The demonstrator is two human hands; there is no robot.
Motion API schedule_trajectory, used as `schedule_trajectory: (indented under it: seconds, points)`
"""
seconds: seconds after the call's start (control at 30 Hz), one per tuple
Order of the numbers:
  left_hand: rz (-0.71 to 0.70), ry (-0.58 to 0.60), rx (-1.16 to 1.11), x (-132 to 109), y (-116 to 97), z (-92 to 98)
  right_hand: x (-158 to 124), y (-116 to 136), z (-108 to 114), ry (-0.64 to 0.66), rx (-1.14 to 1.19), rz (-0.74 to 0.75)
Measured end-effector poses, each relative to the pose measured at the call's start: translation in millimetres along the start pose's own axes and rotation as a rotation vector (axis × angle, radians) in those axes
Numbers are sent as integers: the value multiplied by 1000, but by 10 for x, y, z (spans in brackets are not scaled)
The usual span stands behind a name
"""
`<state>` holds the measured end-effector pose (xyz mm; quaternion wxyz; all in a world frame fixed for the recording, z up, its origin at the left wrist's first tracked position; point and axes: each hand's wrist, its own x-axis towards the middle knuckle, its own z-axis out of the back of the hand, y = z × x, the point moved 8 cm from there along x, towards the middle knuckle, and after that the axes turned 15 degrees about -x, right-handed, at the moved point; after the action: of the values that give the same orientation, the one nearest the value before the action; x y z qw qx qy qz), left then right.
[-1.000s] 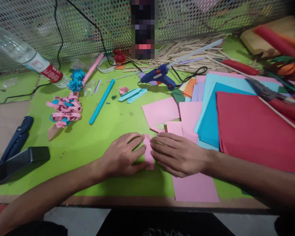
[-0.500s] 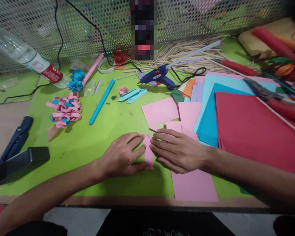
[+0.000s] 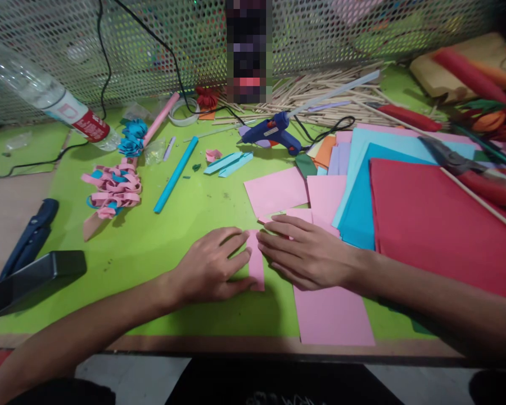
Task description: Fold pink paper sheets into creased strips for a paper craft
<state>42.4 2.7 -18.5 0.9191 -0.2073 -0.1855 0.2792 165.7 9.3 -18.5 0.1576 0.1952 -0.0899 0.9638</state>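
A narrow pink paper strip point(image 3: 256, 269) lies upright on the green tabletop, between my two hands. My left hand point(image 3: 213, 261) rests with its fingers apart along the strip's left edge, fingertips touching the paper. From the other side my right hand point(image 3: 306, 250) lies flat, its fingers stretched out and fingertips at the strip's right edge. Beneath and beside the right hand are larger pink sheets; one pink sheet point(image 3: 335, 318) reaches toward the table's front edge. Above the hands sits another pink piece point(image 3: 277, 191).
A blue glue gun point(image 3: 274, 133) lies behind the hands. Coloured sheets topped by a red stack point(image 3: 442, 225) and pliers point(image 3: 468, 169) are at right. At left are a pink paper chain point(image 3: 116, 188), a plastic bottle point(image 3: 63, 107), a stapler point(image 3: 29, 236) and a black box point(image 3: 36, 284).
My right hand's fingers have shifted slightly upward along the strip. My left hand and the strip keep their places; the whole view has moved only a little.
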Motion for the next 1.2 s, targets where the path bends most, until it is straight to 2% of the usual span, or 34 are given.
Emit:
schedule_trajectory:
  seconds: [0.43, 0.93, 1.2]
  points:
    - [-9, 5, 17, -7, 8, -10, 13, -35, -77, 56, 2, -8]
    - [-20, -7, 21, -14, 3, -2, -29, 163, 63, -81, -38, 222]
    - [-13, 9, 30, 0, 12, -22, -20, 240, 122, -61, 17, 306]
